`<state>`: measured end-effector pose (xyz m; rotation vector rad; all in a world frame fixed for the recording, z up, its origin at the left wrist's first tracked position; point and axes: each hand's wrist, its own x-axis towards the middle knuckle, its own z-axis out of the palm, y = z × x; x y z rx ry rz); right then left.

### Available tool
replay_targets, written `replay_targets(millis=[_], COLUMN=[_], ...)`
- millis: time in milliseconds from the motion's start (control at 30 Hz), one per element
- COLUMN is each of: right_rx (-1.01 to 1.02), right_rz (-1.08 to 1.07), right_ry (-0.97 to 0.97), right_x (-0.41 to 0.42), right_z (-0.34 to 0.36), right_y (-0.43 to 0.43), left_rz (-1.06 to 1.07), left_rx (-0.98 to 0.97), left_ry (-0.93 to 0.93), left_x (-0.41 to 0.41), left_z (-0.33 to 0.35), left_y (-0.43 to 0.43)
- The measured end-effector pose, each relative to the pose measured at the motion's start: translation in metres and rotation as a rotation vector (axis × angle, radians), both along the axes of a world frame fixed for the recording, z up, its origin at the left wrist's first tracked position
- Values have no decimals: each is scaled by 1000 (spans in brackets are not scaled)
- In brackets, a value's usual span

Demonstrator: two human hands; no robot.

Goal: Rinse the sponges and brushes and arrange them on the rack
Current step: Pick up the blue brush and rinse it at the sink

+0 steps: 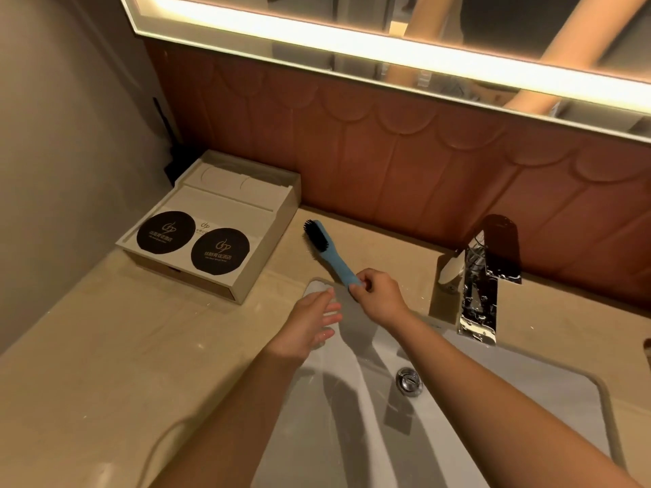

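A blue brush (329, 256) with black bristles lies slanted on the beige counter behind the sink's far left corner, bristle end pointing to the back wall. My right hand (378, 294) pinches the near end of its handle. My left hand (311, 320) hovers over the left rim of the white sink (352, 399), fingers straight and wet, holding nothing. No sponge or rack shows in the head view.
A white amenity tray (215, 223) with two black round coasters stands at the back left of the counter. A chrome tap (481, 294) rises at the back right of the basin; the drain plug (408, 381) sits mid-basin. A lit mirror hangs above.
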<state>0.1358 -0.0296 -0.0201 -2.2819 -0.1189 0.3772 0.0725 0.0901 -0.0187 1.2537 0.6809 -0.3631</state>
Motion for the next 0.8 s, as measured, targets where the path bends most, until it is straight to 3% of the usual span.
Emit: replay_targets(millis=[133,200,333,567,800], right_rx=[251,263,170,-245,-350], right_rz=[33,110,226,271,242], right_ry=[90,110,65,-165,-222], right_x=[-44,-62,-95,-152,-188], right_z=[14,23,41,59,84], right_y=[-18,-31,-68,-133,-169], left_rz=[134,206,356,213,40], left_rx=[-113,-147,-204,10,170], left_ry=[-97,-182,-261,-264,-367], left_x=[-15,-23,-43,-88,-110], left_z=[10,15,31,56,75], left_y=[6,7,4,-42,-118])
